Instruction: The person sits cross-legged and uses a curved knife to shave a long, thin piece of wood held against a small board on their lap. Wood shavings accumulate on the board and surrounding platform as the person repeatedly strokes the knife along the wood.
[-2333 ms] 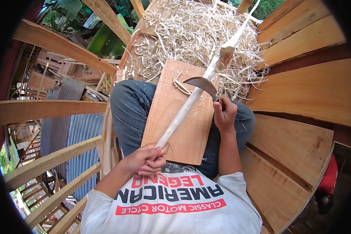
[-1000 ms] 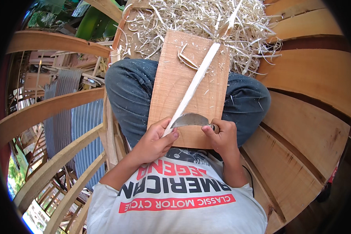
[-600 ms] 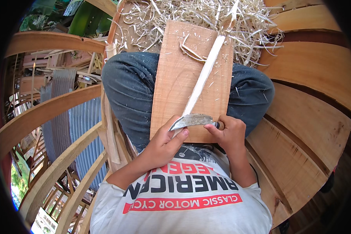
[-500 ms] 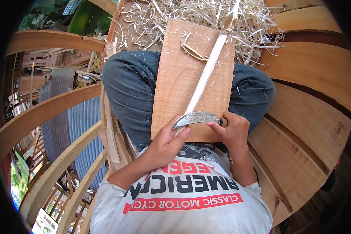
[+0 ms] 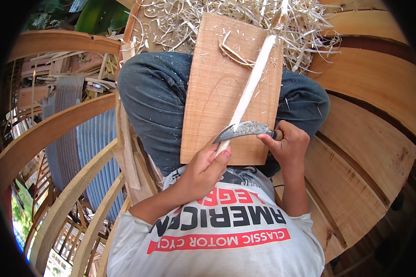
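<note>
A long pale wooden stick point(image 5: 253, 87) slants over a flat wooden board point(image 5: 212, 99) that rests on my lap. My left hand point(image 5: 207, 169) is closed around the stick's near end. In my right hand point(image 5: 288, 143) is the dark handle of a curved knife point(image 5: 245, 129), its metal blade pointing left. The blade crosses the stick just beyond my left fingers and touches it. Toward its far end the stick has a brownish, rough knot and runs on over the shavings. A thin curled sliver point(image 5: 233, 54) lies on the board's far part.
A heap of curly wood shavings point(image 5: 180, 23) spreads beyond the board. My bent knees point(image 5: 152, 92) flank it. Wide wooden slats point(image 5: 360, 124) run along the right; curved railing bars point(image 5: 60, 115) stand at the left, with corrugated sheets point(image 5: 94, 157) and scrap wood beneath.
Both hands and the knife have shifted slightly right and away from my body. The board and stick have tilted slightly, and the blade still lies across the stick.
</note>
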A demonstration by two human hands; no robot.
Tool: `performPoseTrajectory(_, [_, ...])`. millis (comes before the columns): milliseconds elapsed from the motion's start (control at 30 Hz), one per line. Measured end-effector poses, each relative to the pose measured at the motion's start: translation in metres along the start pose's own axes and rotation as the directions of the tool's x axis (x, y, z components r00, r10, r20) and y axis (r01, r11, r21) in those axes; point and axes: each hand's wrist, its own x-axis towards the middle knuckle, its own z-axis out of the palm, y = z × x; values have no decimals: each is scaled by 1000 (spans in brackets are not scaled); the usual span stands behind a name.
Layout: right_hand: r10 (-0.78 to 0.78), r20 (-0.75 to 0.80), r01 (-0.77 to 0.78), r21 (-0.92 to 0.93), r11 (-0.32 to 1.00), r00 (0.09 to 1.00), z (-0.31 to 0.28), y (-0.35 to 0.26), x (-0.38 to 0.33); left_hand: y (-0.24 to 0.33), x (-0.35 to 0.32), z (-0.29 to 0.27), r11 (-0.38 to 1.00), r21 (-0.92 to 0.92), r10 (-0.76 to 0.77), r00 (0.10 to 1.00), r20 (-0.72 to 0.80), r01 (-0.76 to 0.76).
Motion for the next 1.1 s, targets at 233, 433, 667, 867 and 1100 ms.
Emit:
performPoseTrajectory(233, [-7,-4,6,-43,999,1000,2,3,6,1,-1,0,1000,-1,12,1000,-5,-12])
performPoseTrajectory(433, [-4,-62,0,-66,998,998,6,15,13,1,-1,-1,1000,-28,-13,1000,26,14])
performPoseTrajectory(667, [69,48,-68,-16,998,996,-1,9,16,3,-2,-4,988,-126,-77,995,61,84])
performPoseTrajectory(867, [-93,777,-670,590,450,622,-35,0,4,10,0,-23,964,-223,-126,987,95,145])
performPoseTrajectory(1100, [-104,801,-789,599,137,590,-19,-19,-12,20,-4,-20,994,-67,-86,996,-10,85])
